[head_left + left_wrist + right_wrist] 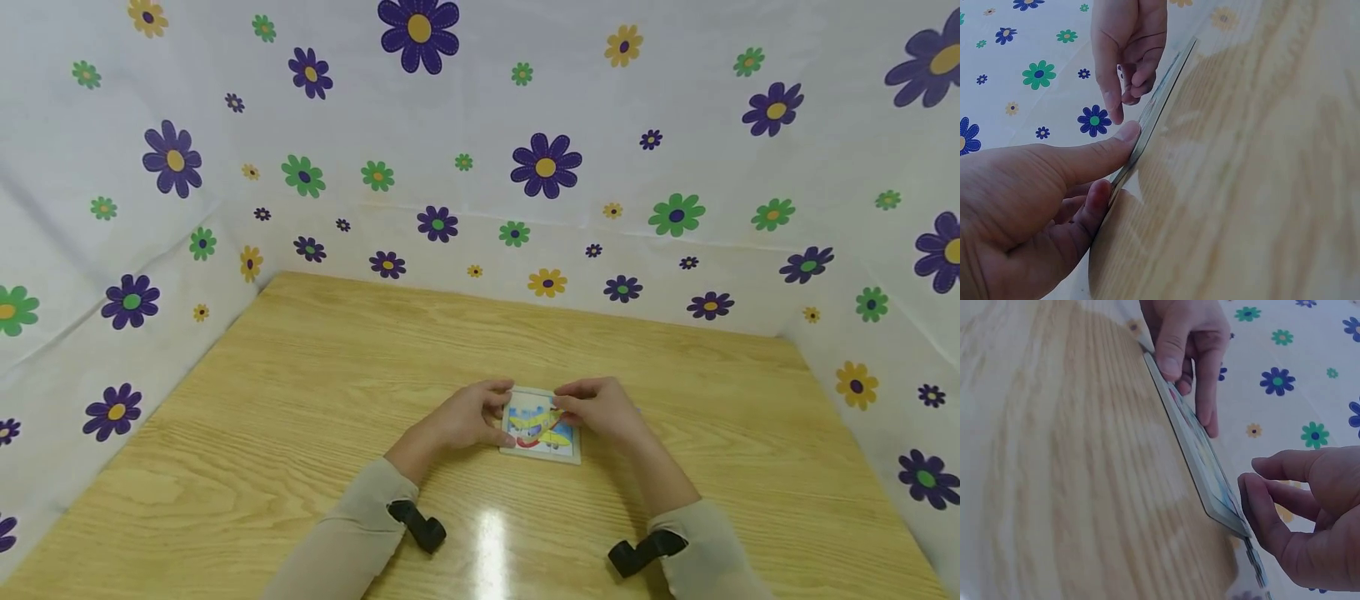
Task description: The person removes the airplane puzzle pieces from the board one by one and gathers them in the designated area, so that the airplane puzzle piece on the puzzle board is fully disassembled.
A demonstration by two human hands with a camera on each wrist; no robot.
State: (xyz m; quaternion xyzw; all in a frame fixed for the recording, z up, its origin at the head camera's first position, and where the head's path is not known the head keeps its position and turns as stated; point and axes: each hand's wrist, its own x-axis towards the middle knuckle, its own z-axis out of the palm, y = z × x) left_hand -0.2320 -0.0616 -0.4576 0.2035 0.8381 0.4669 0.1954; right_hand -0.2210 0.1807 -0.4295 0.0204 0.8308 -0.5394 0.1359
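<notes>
Seemingly an indoor booth, flowered sheeting on three sides, wood-grain table

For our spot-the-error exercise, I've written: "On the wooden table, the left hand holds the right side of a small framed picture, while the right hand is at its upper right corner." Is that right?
Not quite: the left hand holds the left side of the small framed picture, as the head view shows. The wooden table and the right hand at the upper right corner are correct.
</notes>
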